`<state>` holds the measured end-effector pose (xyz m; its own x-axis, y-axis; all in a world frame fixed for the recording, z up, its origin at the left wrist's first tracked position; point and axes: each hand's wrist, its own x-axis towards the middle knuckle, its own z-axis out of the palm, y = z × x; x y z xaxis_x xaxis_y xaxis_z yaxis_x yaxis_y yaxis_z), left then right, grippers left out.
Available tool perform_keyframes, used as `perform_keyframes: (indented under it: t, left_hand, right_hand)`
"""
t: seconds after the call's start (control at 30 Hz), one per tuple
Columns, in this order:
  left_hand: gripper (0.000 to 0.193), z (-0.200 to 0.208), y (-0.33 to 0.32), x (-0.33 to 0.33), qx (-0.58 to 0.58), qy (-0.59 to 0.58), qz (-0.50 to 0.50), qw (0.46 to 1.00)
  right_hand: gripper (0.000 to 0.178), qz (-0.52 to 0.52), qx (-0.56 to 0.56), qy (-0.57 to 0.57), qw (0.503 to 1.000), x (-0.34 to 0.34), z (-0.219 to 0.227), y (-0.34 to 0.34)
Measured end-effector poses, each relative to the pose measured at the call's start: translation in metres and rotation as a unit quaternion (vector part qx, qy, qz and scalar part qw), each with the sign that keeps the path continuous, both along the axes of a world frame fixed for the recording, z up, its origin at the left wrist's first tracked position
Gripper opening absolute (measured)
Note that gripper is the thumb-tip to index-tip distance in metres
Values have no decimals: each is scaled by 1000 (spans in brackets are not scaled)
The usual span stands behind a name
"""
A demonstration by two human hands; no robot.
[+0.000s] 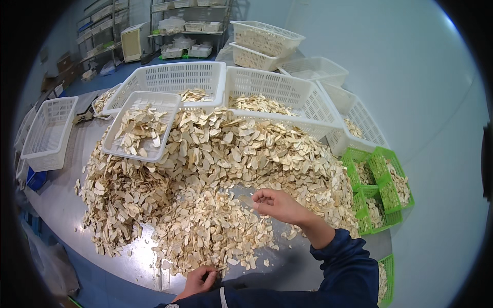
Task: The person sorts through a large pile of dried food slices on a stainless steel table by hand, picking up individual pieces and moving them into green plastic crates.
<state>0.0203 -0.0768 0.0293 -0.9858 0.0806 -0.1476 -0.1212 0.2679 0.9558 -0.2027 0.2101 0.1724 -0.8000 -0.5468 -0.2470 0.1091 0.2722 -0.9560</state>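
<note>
A large heap of pale, flat dried slices (215, 149), cream with brownish edges, covers much of the metal table (295, 267). Over a gap in the heap, my right hand (280, 205) pinches one dried slice (245, 199) between thumb and fingers, its end pointing left. My left hand (199, 281) rests low at the near edge of the heap, fingers curled in against the slices. What those fingers hold, if anything, is hidden. A shallow white tray (172, 118) with some slices lies tilted on the heap's far left part.
White perforated crates (169, 77) holding slices line the far side. Small green baskets (382, 174) of slices stand at the right edge, another green basket (391, 277) below them. A white crate (51, 133) sits at the left. Stacked crates (267, 38) and shelving (190, 31) are behind.
</note>
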Motion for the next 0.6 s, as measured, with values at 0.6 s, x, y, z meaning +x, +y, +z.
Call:
perform_keyframes:
  t: [0.6]
  left_hand:
    - [19,5,-3,0,-15,-14,1,1000]
  right_hand:
    - [31,268,269,167,910,-78,68,2]
